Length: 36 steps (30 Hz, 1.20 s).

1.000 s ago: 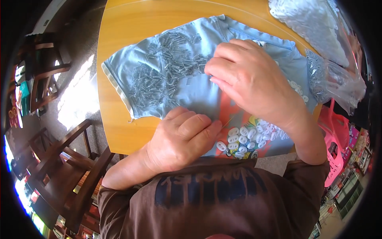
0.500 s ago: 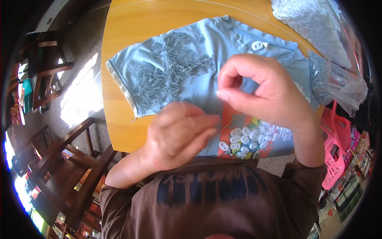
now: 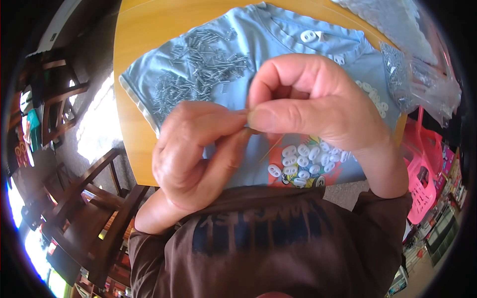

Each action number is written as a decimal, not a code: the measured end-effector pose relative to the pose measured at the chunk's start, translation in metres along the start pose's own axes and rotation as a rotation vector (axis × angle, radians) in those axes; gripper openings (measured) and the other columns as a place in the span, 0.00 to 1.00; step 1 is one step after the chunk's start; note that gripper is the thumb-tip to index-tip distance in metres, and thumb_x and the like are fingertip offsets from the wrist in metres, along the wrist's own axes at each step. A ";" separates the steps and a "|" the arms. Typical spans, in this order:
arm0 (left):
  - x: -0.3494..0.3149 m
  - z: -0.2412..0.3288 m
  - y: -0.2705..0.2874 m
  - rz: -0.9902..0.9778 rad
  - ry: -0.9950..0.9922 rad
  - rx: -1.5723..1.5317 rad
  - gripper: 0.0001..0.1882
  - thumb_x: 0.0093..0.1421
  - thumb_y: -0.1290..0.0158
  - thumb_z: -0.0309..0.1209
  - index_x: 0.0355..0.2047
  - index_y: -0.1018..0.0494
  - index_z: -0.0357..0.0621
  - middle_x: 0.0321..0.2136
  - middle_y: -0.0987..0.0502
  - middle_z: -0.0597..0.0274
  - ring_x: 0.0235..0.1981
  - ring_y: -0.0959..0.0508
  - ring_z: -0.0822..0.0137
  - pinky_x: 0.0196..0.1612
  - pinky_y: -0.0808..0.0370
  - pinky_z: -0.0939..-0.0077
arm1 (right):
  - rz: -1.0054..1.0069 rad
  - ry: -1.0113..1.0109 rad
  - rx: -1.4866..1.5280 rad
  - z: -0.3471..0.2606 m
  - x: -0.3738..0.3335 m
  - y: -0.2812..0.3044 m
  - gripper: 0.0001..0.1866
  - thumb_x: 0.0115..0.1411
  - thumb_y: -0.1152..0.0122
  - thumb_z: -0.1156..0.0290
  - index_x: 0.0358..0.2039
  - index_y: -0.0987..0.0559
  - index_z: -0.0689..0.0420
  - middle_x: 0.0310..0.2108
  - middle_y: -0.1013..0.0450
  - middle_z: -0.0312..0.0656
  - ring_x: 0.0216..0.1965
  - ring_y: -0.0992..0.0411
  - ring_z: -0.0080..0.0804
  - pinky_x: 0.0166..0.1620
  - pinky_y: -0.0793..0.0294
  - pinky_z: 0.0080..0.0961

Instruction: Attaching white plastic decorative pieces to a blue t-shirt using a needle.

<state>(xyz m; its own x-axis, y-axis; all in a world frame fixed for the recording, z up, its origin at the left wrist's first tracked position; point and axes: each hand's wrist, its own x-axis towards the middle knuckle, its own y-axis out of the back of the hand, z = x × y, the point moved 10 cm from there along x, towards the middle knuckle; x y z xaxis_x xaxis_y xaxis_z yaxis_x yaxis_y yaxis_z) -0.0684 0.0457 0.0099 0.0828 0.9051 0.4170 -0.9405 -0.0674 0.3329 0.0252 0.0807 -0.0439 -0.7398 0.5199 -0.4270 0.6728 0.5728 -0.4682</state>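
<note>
My left hand (image 3: 191,149) and my right hand (image 3: 318,107) meet fingertip to fingertip above a light blue T-shirt (image 3: 238,169). Each pinches thumb against index finger, closed on something tiny that the fingers mostly hide. Left of and beyond them, a heap of small metal springs (image 3: 198,67) covers the shirt's sleeve side. Under and beside my right wrist lie several white oval two-holed plastic pieces (image 3: 302,161), like cord lock parts. A thin yellowish stick (image 3: 271,148) slants on the cloth just left of these.
Another white two-holed piece (image 3: 308,36) lies by the collar, and white pieces (image 3: 372,97) sit at the right. Clear bags of springs (image 3: 395,74) and white parts (image 3: 392,20) stand at the table's far right. A pink basket (image 3: 422,191) hangs right; wooden chairs (image 3: 94,198) stand left.
My hands, apart before, have come together at the fingertips. My right fingers have closed into a pinch. The whole view has shifted slightly.
</note>
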 end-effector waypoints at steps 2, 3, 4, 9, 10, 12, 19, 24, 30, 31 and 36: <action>0.000 -0.001 -0.001 0.006 0.043 0.019 0.14 0.42 0.45 0.12 0.31 0.28 0.35 0.24 0.27 0.58 0.22 0.28 0.67 0.24 0.32 0.78 | 0.010 0.025 0.011 0.000 -0.001 0.001 0.08 0.55 0.41 0.69 0.29 0.27 0.59 0.23 0.32 0.29 0.24 0.35 0.12 0.27 0.36 0.09; -0.002 -0.004 -0.001 0.002 0.094 0.017 0.13 0.42 0.45 0.12 0.31 0.28 0.35 0.24 0.28 0.59 0.22 0.28 0.67 0.24 0.32 0.78 | 0.031 0.005 -0.013 0.001 -0.002 0.002 0.08 0.55 0.41 0.69 0.29 0.27 0.59 0.24 0.31 0.30 0.25 0.35 0.12 0.28 0.36 0.09; -0.003 -0.011 -0.002 0.009 0.159 -0.049 0.12 0.44 0.46 0.12 0.30 0.29 0.35 0.24 0.28 0.59 0.22 0.29 0.68 0.23 0.33 0.78 | 0.046 -0.015 -0.036 0.002 -0.003 0.003 0.08 0.55 0.42 0.69 0.30 0.27 0.60 0.24 0.31 0.30 0.25 0.35 0.12 0.29 0.35 0.10; -0.005 -0.012 -0.007 0.072 0.205 -0.039 0.10 0.45 0.46 0.12 0.29 0.29 0.35 0.24 0.28 0.59 0.22 0.29 0.70 0.24 0.34 0.81 | 0.015 0.066 -0.039 0.000 -0.004 0.004 0.08 0.56 0.42 0.70 0.32 0.27 0.61 0.26 0.30 0.31 0.27 0.34 0.13 0.32 0.34 0.10; -0.005 -0.015 -0.004 0.110 0.236 -0.045 0.10 0.46 0.47 0.12 0.29 0.29 0.35 0.24 0.28 0.59 0.22 0.29 0.71 0.25 0.34 0.82 | 0.013 0.052 -0.030 0.002 -0.004 0.004 0.08 0.56 0.43 0.70 0.33 0.27 0.61 0.27 0.30 0.31 0.28 0.34 0.13 0.33 0.33 0.10; -0.006 -0.018 -0.002 0.114 0.238 -0.079 0.10 0.46 0.47 0.12 0.30 0.29 0.35 0.24 0.28 0.59 0.22 0.29 0.71 0.25 0.34 0.82 | -0.001 0.042 -0.025 0.002 -0.004 0.002 0.08 0.56 0.43 0.71 0.34 0.27 0.62 0.28 0.30 0.32 0.29 0.33 0.13 0.33 0.33 0.10; -0.020 -0.035 0.000 0.153 0.358 -0.282 0.10 0.49 0.47 0.14 0.33 0.30 0.35 0.28 0.28 0.60 0.25 0.30 0.74 0.29 0.34 0.84 | 0.013 0.098 -0.017 0.004 -0.005 -0.002 0.08 0.55 0.45 0.77 0.36 0.27 0.63 0.30 0.30 0.33 0.31 0.33 0.13 0.35 0.32 0.10; -0.020 -0.037 0.002 0.143 0.357 -0.284 0.10 0.49 0.46 0.14 0.32 0.30 0.35 0.27 0.28 0.61 0.24 0.30 0.74 0.29 0.34 0.83 | 0.077 0.079 -0.094 0.004 -0.006 -0.001 0.08 0.55 0.44 0.76 0.35 0.27 0.64 0.29 0.30 0.33 0.29 0.34 0.12 0.32 0.32 0.10; -0.011 -0.021 0.005 0.154 0.202 -0.141 0.09 0.48 0.47 0.13 0.30 0.29 0.34 0.25 0.28 0.60 0.23 0.30 0.73 0.26 0.33 0.82 | 0.054 0.147 -0.094 -0.003 -0.005 -0.004 0.08 0.56 0.43 0.74 0.35 0.26 0.64 0.27 0.30 0.32 0.29 0.34 0.11 0.31 0.33 0.08; -0.010 -0.021 0.005 0.156 0.199 -0.152 0.09 0.48 0.47 0.13 0.31 0.29 0.34 0.26 0.28 0.60 0.24 0.30 0.73 0.27 0.33 0.82 | 0.071 0.152 -0.126 -0.004 -0.005 -0.003 0.08 0.56 0.43 0.73 0.34 0.26 0.64 0.26 0.30 0.32 0.27 0.35 0.11 0.30 0.34 0.07; -0.014 -0.022 -0.002 0.122 0.246 -0.243 0.08 0.51 0.48 0.14 0.33 0.31 0.33 0.29 0.29 0.58 0.28 0.31 0.72 0.33 0.34 0.84 | 0.150 0.197 -0.205 -0.013 -0.020 0.010 0.08 0.56 0.43 0.73 0.34 0.26 0.64 0.25 0.30 0.31 0.24 0.36 0.10 0.25 0.37 0.07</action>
<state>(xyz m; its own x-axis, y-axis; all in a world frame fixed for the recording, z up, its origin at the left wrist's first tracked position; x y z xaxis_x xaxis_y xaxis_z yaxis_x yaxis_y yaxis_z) -0.0752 0.0429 -0.0153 -0.0888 0.9725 0.2154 -0.9919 -0.1061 0.0704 0.0465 0.0842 -0.0305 -0.6317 0.7096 -0.3121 0.7751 0.5858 -0.2369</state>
